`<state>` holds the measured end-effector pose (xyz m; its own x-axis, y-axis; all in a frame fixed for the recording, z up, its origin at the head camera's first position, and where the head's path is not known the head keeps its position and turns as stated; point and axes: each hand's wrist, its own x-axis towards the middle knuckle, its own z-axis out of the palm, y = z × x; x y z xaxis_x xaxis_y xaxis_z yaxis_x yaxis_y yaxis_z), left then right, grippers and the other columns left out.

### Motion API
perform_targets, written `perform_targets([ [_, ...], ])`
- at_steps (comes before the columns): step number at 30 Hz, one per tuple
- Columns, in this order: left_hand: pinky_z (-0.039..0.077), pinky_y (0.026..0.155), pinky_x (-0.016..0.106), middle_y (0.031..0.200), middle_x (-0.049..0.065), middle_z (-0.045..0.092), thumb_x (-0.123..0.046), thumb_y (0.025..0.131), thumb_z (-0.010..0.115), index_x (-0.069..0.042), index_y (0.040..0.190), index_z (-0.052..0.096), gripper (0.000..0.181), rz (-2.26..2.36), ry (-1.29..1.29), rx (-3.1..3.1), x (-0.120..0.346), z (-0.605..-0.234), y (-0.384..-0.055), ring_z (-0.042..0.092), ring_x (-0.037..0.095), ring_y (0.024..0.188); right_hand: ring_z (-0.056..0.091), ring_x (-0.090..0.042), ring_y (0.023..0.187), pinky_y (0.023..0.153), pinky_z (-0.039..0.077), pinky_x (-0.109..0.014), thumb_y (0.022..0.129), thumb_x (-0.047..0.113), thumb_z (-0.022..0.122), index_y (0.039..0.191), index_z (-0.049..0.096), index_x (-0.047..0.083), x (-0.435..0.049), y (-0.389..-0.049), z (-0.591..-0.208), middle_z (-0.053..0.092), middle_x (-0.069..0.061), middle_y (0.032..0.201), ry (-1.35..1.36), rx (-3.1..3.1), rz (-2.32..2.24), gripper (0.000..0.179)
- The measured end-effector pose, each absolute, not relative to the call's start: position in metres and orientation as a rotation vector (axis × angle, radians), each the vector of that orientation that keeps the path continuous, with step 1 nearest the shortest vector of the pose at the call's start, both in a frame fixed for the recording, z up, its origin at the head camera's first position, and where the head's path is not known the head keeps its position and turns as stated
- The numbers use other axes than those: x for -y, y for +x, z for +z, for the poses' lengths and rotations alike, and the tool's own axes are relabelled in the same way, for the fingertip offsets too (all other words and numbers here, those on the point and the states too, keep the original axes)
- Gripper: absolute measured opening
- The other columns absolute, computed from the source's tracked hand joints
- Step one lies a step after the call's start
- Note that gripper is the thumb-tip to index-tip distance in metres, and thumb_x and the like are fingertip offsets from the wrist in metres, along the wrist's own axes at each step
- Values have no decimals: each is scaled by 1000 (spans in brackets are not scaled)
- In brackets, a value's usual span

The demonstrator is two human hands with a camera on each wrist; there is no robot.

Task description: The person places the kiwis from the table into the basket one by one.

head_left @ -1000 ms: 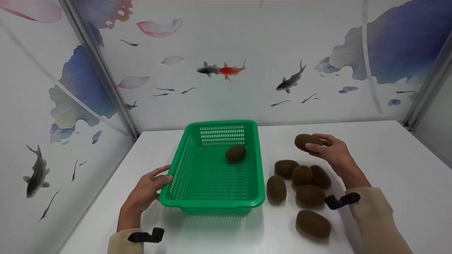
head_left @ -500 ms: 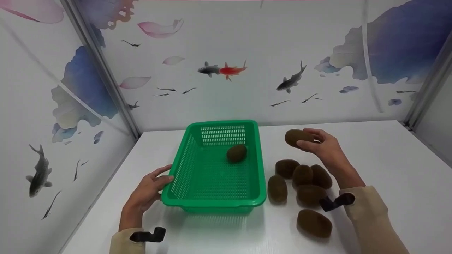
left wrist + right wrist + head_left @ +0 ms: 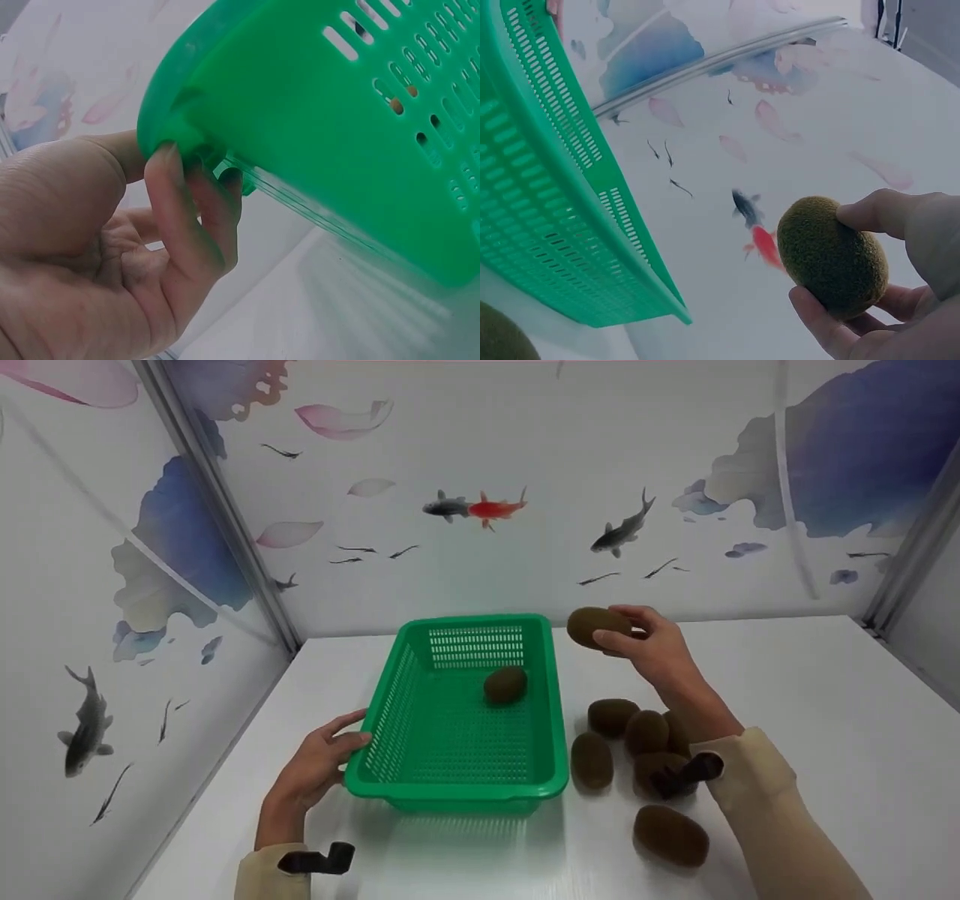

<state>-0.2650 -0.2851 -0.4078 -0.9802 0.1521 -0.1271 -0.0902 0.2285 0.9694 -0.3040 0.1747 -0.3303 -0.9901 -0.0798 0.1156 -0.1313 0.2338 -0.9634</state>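
Observation:
A green plastic basket with slotted walls stands on the white table, one brown kiwi lying inside it. My left hand grips the basket's left rim; in the left wrist view its curled fingers are under that rim. Held up between thumb and fingers of my right hand is another kiwi, just right of the basket's far right corner and apart from it. Several more kiwis lie right of the basket, among them one near its wall and a nearer kiwi.
White walls printed with fish and petals close off the back and left of the table. A metal post joins them at the left corner. My right forearm and sleeve partly cover the loose kiwis.
My right hand has carried its kiwi leftward and away from me, up toward the basket's far right corner. The left hand stays on the rim, and the basket keeps its place.

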Motion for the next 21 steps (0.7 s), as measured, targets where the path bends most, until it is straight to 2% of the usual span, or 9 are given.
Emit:
perform_targets([
  [9,60,83,39,144,24,54,-31,100,61,-8,158,26,72,1830,60,-2294,285,-409,-265,68,23,111,61,-32,124,113,42,-52,93,40,70,148,44,12,-148,-309,-313,50,-12,142,294,2450,1854,67],
  [13,61,81,38,141,22,57,-31,99,63,-10,157,30,70,1827,47,-2303,287,-409,-265,69,22,109,62,-32,123,115,40,-52,92,39,72,146,45,12,-137,-315,-310,51,-12,140,316,2428,1880,65],
  [17,61,79,38,137,20,60,-31,98,64,-10,156,33,69,1823,34,-2324,287,-407,-264,70,22,108,59,-31,126,117,36,-54,92,36,72,146,46,12,-127,-319,-308,50,-11,141,330,2444,1906,65],
  [21,61,79,40,136,21,61,-30,98,64,-8,155,35,67,1826,17,-2354,283,-406,-263,69,26,111,53,-31,128,117,38,-51,93,33,72,147,45,11,-119,-322,-308,49,-12,143,325,2473,1923,64],
])
